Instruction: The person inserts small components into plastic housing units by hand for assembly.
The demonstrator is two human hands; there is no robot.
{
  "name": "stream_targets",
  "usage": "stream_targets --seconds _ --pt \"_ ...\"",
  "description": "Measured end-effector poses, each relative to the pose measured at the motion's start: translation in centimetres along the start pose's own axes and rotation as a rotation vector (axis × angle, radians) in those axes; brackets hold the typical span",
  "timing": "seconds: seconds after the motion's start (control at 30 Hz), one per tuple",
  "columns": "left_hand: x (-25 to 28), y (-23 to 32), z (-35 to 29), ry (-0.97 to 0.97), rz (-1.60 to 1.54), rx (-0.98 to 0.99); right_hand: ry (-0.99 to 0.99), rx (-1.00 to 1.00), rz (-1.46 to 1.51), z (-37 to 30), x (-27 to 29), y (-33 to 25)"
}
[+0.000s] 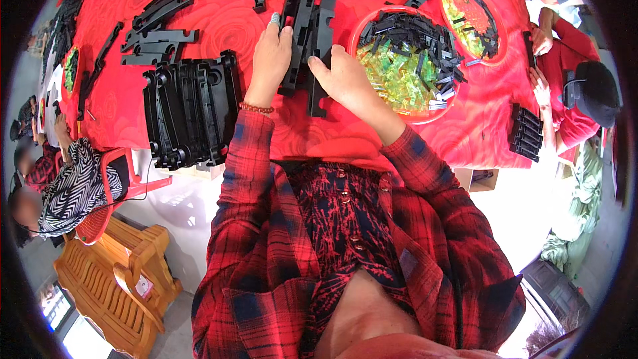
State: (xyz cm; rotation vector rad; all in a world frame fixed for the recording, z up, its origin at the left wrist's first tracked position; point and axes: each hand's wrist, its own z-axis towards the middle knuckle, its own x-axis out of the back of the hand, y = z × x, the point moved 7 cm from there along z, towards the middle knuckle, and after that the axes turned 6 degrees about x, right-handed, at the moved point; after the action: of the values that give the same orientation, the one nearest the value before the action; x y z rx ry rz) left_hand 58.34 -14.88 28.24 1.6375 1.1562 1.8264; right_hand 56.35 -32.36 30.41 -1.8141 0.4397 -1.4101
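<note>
The left hand [269, 60] wraps its fingers [275, 21] over the far edge of a bundle of long black plastic brackets [309, 26] standing on edge on the red tablecloth [226, 20]. The right hand [342, 76] pinches the bundle's near end, its fingertips hidden behind the black plastic. Just right of the right fingers sits a red bowl [352, 33] of yellow-green clips [392, 80] and small black parts, hard to tell apart. Left of the left wrist stands a row of stacked black brackets [193, 110].
</note>
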Motion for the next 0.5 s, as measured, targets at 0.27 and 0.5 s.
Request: stream_targets --seconds 0.27,0.5 --pt "-3.8 1.3 3.1 -0.153 0.052 -0.151 0.090 -0.018 0.061 -0.7 1.2 0.7" --pt "-2.2 2.3 3.7 -0.052 0.046 -0.219 0.124 -0.049 0.204 -3.1 2.7 1.2"
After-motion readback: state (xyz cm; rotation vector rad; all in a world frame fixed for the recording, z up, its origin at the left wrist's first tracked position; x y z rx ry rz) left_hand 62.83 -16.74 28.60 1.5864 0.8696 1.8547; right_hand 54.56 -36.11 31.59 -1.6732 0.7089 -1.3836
